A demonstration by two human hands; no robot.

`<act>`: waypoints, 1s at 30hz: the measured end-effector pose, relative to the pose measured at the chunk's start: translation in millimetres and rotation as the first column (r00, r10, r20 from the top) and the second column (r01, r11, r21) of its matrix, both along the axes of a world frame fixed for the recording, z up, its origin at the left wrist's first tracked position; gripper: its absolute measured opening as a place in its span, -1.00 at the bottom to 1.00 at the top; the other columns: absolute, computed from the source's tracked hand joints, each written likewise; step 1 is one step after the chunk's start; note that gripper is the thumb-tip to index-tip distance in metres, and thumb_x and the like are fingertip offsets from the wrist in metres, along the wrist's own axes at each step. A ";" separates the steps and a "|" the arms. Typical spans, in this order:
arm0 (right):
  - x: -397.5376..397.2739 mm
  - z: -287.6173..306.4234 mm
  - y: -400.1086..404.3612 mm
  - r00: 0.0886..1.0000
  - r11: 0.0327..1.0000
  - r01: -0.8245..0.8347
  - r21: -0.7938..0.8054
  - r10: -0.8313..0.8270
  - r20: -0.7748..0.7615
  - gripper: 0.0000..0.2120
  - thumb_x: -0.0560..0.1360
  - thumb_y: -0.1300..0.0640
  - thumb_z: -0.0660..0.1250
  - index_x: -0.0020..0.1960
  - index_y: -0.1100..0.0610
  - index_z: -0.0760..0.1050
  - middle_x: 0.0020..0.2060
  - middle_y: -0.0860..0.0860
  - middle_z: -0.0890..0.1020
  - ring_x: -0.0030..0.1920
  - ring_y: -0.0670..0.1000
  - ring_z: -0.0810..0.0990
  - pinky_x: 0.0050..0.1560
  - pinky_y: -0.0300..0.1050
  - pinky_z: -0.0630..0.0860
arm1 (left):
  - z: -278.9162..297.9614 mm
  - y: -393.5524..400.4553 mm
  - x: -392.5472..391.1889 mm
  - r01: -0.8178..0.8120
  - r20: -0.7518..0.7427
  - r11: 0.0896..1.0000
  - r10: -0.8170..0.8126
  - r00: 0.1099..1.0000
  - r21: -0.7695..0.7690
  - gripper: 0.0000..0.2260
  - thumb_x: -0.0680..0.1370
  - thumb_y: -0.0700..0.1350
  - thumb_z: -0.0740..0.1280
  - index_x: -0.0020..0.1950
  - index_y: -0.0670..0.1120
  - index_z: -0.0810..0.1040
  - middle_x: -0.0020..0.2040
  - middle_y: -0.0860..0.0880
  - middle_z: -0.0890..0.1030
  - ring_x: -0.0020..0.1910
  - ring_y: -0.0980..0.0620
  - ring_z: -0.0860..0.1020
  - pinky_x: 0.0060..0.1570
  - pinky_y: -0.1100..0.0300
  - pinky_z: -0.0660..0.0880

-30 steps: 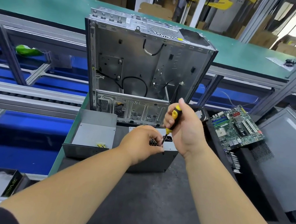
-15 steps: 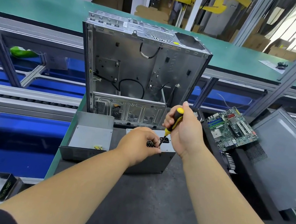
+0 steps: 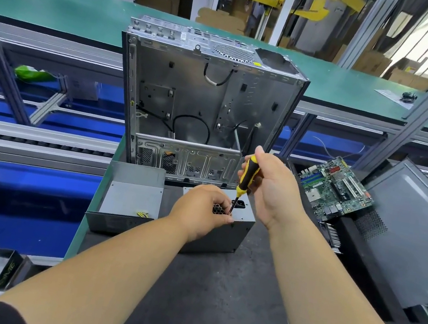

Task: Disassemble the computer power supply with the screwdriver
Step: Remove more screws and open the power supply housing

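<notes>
The right hand (image 3: 272,190) is still gripping the screwdriver (image 3: 245,179), fingers wrapped tight, its tip unmoved on the power supply (image 3: 226,236). The left hand (image 3: 199,212) is bracing it, fingers curled; likely a screw is still loosening.

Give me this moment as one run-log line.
step: unscrewing | right hand: holds screwdriver, tip down on PSU top | left hand: steadies PSU | case: open behind

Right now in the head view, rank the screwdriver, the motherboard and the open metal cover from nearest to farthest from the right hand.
1. screwdriver, held in the right hand.
2. motherboard, lying to its right.
3. open metal cover, far left, beyond the left hand.
</notes>
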State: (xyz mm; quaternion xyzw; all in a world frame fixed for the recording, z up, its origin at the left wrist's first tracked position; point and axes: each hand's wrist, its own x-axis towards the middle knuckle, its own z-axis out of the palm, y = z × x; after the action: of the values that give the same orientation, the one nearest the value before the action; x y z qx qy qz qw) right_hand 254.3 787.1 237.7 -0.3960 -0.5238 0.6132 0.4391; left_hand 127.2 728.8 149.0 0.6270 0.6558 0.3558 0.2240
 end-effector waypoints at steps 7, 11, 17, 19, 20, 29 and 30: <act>-12.0 -2.3 -5.1 0.975 0.992 -0.027 -0.127 -0.002 -0.220 -0.43 0.69 -0.11 0.04 -0.39 0.11 0.49 -0.51 -0.01 0.39 -0.47 -0.07 0.34 -0.37 -0.22 0.34 | 1.0 -0.5 0.1 0.018 -0.007 1.000 -0.018 1.000 0.016 -0.77 0.41 0.04 0.53 -0.32 0.19 0.50 -0.02 0.21 0.58 0.09 0.19 0.48 0.14 0.12 0.47; -10.6 -5.6 -7.1 0.962 0.995 -0.078 -0.064 0.058 -0.267 -0.63 0.61 -0.10 0.18 -0.27 0.09 0.44 -0.48 -0.04 0.36 -0.45 -0.07 0.31 -0.40 -0.24 0.32 | 1.2 0.1 0.4 0.018 0.000 0.999 -0.018 1.000 0.027 -0.76 0.41 0.02 0.54 -0.33 0.18 0.50 -0.04 0.20 0.58 0.08 0.18 0.49 0.14 0.09 0.48; -0.4 -5.0 -4.6 0.977 0.996 -0.085 -0.031 0.078 -0.197 -0.79 0.57 0.04 0.29 -0.20 0.10 0.43 -0.31 0.00 0.51 -0.34 -0.02 0.46 -0.24 -0.16 0.48 | -0.7 -0.4 -0.7 0.012 0.001 1.000 -0.012 1.000 0.019 -0.80 0.41 0.04 0.54 -0.30 0.16 0.53 -0.02 0.23 0.57 0.08 0.21 0.48 0.15 0.14 0.47; 2.7 -2.4 -3.8 0.981 0.994 -0.106 -0.035 0.099 -0.168 -0.81 0.50 0.02 0.35 -0.20 0.12 0.52 -0.29 0.00 0.54 -0.31 -0.01 0.53 -0.19 -0.12 0.53 | -0.9 -0.2 -0.5 0.014 0.002 1.000 -0.014 1.000 0.015 -0.82 0.41 0.04 0.54 -0.29 0.14 0.56 -0.02 0.23 0.57 0.07 0.20 0.48 0.14 0.13 0.48; 4.3 -1.5 -2.8 0.983 0.993 -0.112 -0.039 0.105 -0.153 -0.80 0.51 0.02 0.36 -0.21 0.11 0.57 -0.29 0.00 0.56 -0.30 0.00 0.56 -0.17 -0.10 0.55 | -0.9 0.2 -0.4 0.013 0.001 1.000 -0.013 1.000 0.014 -0.83 0.41 0.04 0.54 -0.28 0.13 0.57 -0.02 0.23 0.57 0.07 0.20 0.48 0.14 0.12 0.48; 5.4 0.1 0.5 0.958 0.978 -0.194 -0.076 0.172 -0.231 -0.57 0.65 0.03 0.14 -0.32 0.13 0.56 -0.38 0.04 0.47 -0.35 0.00 0.44 -0.24 -0.15 0.45 | 0.3 0.0 0.0 0.005 -0.007 1.000 -0.005 1.000 0.008 -0.83 0.41 0.05 0.53 -0.28 0.15 0.56 -0.01 0.22 0.58 0.09 0.20 0.47 0.14 0.11 0.48; 4.1 0.1 0.5 0.954 0.977 -0.200 -0.077 0.176 -0.242 -0.55 0.66 0.03 0.11 -0.32 0.13 0.52 -0.41 0.03 0.43 -0.37 -0.01 0.39 -0.27 -0.17 0.41 | 0.3 -0.2 0.0 0.002 -0.008 1.000 -0.002 1.000 0.011 -0.83 0.41 0.04 0.54 -0.27 0.15 0.56 -0.01 0.22 0.58 0.09 0.21 0.47 0.14 0.11 0.47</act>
State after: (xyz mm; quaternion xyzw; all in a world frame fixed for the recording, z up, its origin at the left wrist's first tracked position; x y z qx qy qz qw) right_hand 258.4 787.6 237.9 -0.2910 -0.4723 0.7202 0.4167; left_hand 127.2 728.6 149.3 0.6301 0.6542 0.3567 0.2185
